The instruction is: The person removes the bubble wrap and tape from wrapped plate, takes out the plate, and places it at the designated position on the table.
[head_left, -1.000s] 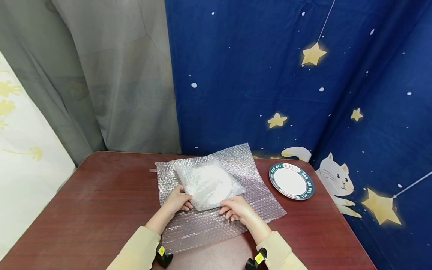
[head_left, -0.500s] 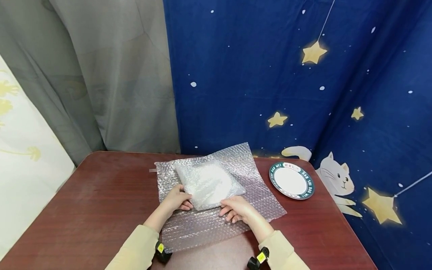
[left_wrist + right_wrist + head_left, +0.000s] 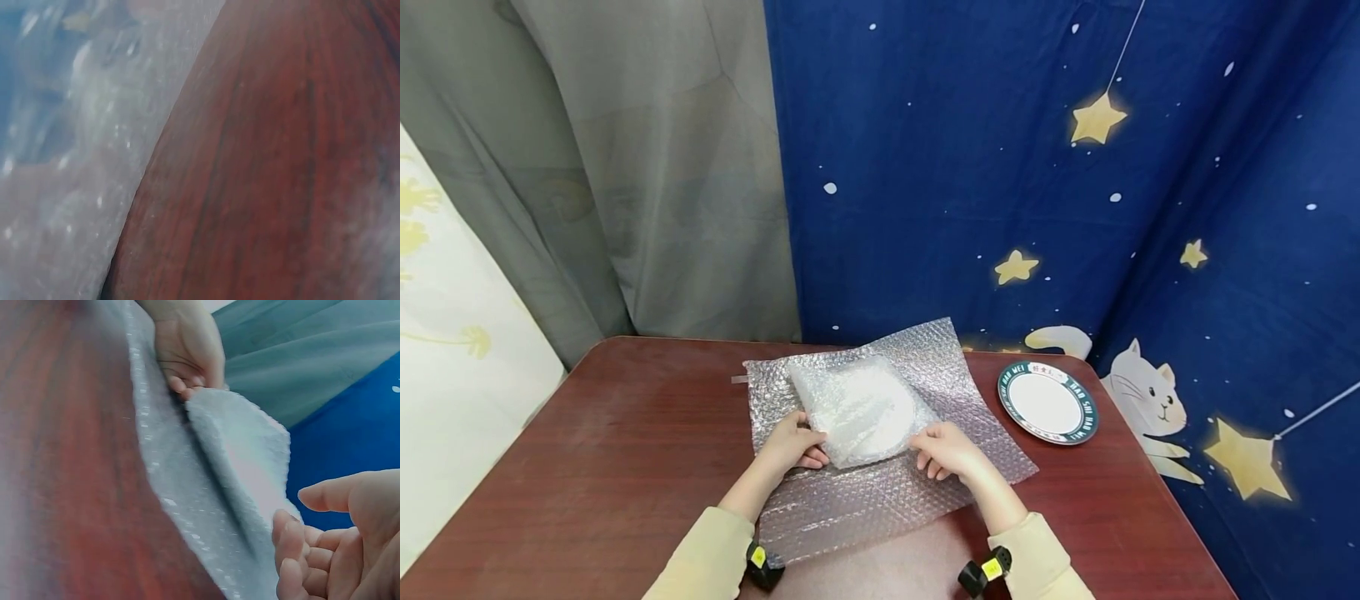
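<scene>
A bubble-wrap bundle [image 3: 865, 412], with a round white shape showing through, lies on a larger bubble-wrap sheet [image 3: 850, 517]. At the bundle's near left corner my left hand [image 3: 792, 442] grips it, thumb above and fingers lower; the right wrist view also shows this left hand [image 3: 190, 347] at the corner. My right hand [image 3: 946, 450] is at the near right corner. In the right wrist view, the thumb of my right hand [image 3: 344, 544] stands apart from its loosely bent fingers, beside the bundle's edge. The left wrist view shows wrap and tabletop, without the hand.
A plate [image 3: 1047, 403] with a green lettered rim lies on the brown table [image 3: 625, 467], right of the sheet. Grey and blue star-patterned curtains [image 3: 940, 167] hang behind the table's far edge. A strip of clear tape [image 3: 740, 379] sticks out by the sheet's left edge.
My right hand has shifted right along the bundle's near edge to its right corner, which it now partly covers. The left hand, bundle, sheet and plate stay nearly where they were.
</scene>
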{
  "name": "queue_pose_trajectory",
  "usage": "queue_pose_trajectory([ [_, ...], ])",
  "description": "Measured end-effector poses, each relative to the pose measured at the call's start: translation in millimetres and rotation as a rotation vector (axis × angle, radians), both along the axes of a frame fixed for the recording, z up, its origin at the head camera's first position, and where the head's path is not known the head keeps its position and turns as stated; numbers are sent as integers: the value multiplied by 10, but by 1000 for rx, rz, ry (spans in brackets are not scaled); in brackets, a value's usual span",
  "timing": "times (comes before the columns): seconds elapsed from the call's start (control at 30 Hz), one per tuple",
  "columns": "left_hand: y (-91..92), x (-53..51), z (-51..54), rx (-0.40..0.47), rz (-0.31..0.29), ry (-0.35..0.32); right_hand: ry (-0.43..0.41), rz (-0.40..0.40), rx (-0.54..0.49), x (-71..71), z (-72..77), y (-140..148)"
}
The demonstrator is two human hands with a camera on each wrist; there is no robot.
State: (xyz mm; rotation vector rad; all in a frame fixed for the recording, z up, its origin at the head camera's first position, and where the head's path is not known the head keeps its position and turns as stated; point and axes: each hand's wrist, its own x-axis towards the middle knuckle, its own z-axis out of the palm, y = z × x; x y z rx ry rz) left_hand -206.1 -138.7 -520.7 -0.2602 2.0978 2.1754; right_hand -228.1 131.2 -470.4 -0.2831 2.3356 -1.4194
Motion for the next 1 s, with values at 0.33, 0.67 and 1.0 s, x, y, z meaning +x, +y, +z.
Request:
queue_pose_trajectory([
  [0.33, -1, -4, 8, 5, 7, -2, 197, -105, -102, -108, 163, 11],
  [0.67, -25, -28, 53, -19, -11, -39, 412, -149, 45, -348, 14, -29],
  [1.0, -57, -75, 48, -51, -44, -51, 441, -67, 125, -496, -63, -106],
])
